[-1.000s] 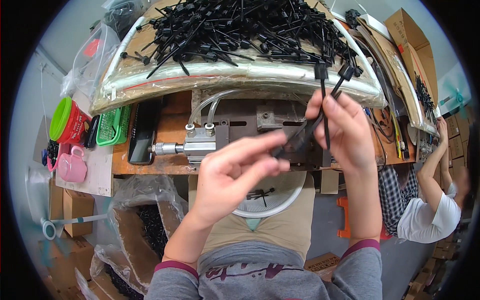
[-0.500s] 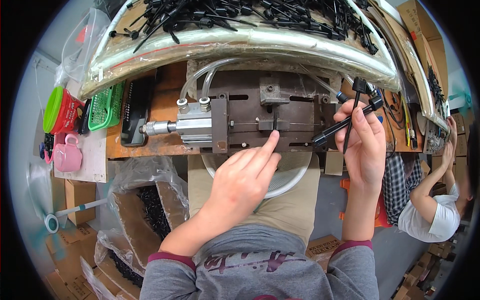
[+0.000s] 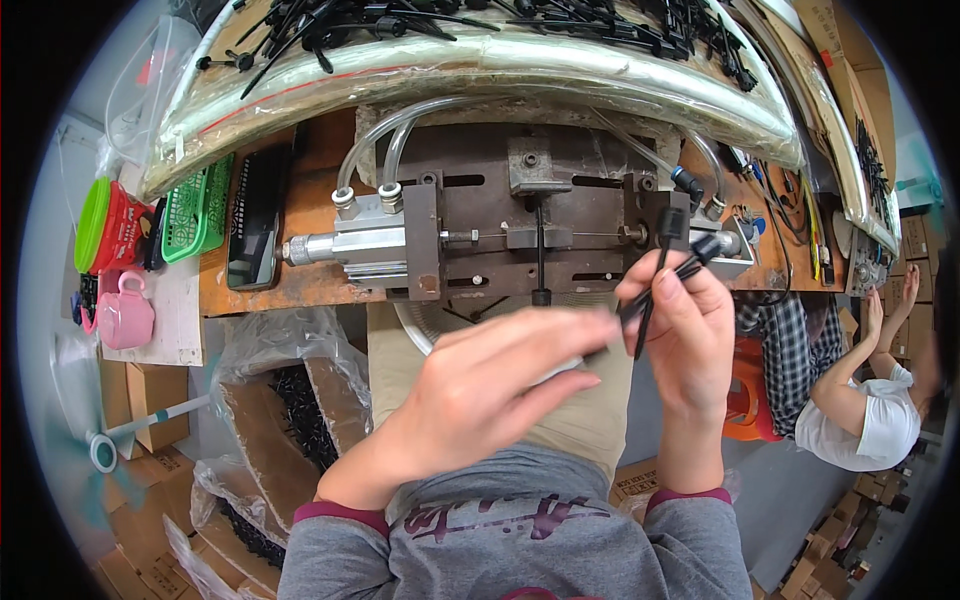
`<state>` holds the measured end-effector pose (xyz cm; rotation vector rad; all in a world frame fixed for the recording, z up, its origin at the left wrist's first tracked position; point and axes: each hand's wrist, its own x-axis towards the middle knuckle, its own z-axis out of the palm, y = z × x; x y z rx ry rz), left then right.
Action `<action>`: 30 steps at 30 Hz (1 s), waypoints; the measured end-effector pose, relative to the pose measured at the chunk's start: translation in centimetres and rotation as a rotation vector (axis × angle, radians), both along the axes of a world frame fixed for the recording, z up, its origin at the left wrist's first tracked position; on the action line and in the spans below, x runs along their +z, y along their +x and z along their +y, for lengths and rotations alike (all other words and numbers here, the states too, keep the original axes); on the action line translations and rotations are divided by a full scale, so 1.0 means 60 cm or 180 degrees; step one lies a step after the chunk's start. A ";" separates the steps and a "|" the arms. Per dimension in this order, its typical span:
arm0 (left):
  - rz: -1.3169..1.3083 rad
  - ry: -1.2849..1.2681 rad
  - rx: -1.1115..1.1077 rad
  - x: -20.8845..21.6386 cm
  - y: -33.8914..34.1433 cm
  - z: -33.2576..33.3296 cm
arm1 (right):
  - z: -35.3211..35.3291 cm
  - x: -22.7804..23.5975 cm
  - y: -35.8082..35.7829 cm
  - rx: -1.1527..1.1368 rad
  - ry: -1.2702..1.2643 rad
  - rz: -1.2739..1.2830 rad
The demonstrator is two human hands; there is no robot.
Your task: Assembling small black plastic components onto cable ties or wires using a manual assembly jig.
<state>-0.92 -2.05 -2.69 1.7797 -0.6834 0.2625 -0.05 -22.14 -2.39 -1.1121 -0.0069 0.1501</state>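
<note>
My right hand [image 3: 687, 350] pinches several black plastic rods [image 3: 666, 240] with thick, cap-like heads, held up just off the front right of the press fixture. Close beside them, my left hand [image 3: 490, 385] is stretched out flat, its fingertips blurred; whether they touch the rods I cannot tell. Another black rod [image 3: 541, 255] lies across the small centre block of the dark metal fixture [image 3: 480, 212], its head jutting over the front edge. An air cylinder [image 3: 372, 250] sits at the fixture's left end, and a second cylinder [image 3: 722, 240] at its right.
A plastic-covered tray [image 3: 420, 85] heaped with black rods spans the back. On the left stand a phone [image 3: 254, 225], a green basket [image 3: 200, 222] and a pink cup [image 3: 127, 312]. A mesh bowl [image 3: 412, 325] is over my lap. Another person [image 3: 860, 425] is at right.
My left hand has drawn back from the centre block toward my right hand. My right hand has come lower and leftward with the rods. The rod in the block now extends past the front edge.
</note>
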 end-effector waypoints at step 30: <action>0.0763 -0.0139 -0.0135 0.006 0.002 0.013 | 0.021 -0.016 0.016 -0.1118 -0.4144 -0.4180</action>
